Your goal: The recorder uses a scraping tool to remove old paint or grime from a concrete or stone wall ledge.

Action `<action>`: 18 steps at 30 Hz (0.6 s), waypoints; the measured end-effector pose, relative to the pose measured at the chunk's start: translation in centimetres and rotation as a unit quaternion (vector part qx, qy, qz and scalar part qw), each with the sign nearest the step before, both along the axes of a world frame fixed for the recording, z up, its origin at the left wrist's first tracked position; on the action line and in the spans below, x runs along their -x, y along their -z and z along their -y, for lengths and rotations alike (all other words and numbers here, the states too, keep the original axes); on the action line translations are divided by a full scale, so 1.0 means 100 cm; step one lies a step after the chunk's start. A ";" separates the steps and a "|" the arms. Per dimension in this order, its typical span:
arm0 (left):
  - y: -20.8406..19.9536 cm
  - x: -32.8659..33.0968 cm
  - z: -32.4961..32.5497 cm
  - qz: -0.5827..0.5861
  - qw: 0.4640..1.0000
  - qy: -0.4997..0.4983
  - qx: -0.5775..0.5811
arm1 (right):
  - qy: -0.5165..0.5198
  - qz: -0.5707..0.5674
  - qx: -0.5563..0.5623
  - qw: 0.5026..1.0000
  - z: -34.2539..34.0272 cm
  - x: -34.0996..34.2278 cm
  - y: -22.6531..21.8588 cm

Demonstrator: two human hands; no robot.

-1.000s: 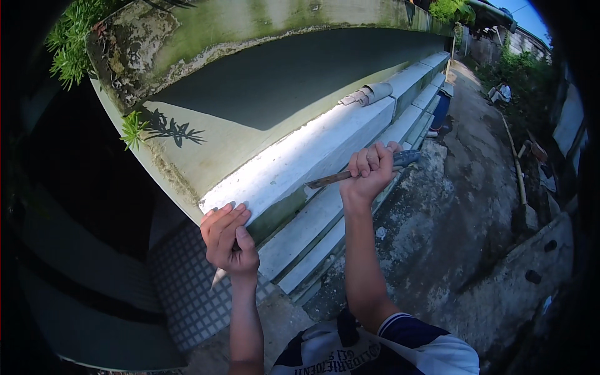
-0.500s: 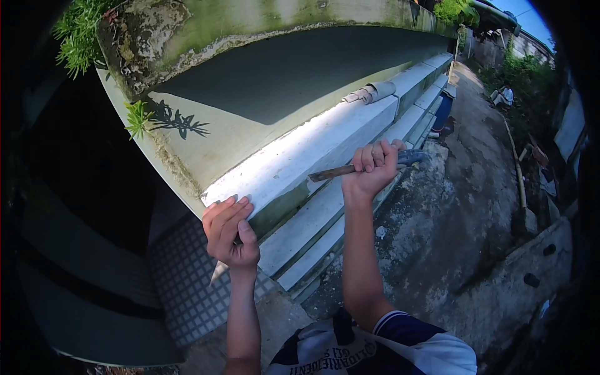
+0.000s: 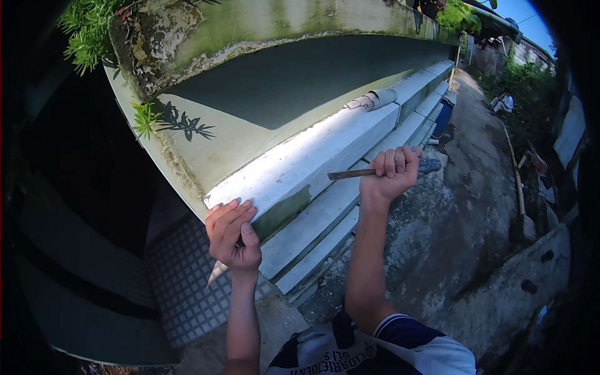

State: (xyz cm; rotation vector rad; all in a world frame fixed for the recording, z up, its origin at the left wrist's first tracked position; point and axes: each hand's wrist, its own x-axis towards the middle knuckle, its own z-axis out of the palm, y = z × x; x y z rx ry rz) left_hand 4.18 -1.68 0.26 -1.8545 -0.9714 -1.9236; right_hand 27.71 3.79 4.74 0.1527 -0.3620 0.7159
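My left hand rests at the near end of the white-topped ledge, its fingers bent loosely over the edge and nothing seen in them. In my right hand is a scraper, gripped in a fist, with a narrow flat blade pointing left and a grey-blue handle end sticking out to the right. The blade is in front of the ledge's side face; whether it touches cannot be told. On that face, white coating ends raggedly at a bare greenish patch.
A curled grey-white roll lies on the ledge. White-edged steps run below it. A mossy concrete slab juts overhead, and a small plant grows from the wall. Down the path a person sits by greenery.
My right hand has moved to the right with the scraper, drawing the blade back along the ledge's side. My left hand stays at the same corner; the whole view has shifted slightly.
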 end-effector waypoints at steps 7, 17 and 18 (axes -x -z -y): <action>-0.001 0.002 0.001 -0.003 1.000 -0.001 0.002 | 0.021 0.011 0.023 0.999 -0.001 -0.007 -0.004; 0.000 0.002 0.001 -0.002 1.000 0.001 0.005 | 0.007 0.017 0.054 0.998 0.003 0.013 0.004; 0.000 0.001 -0.001 -0.001 1.000 0.002 0.005 | 0.020 0.040 0.083 0.996 0.005 0.021 0.002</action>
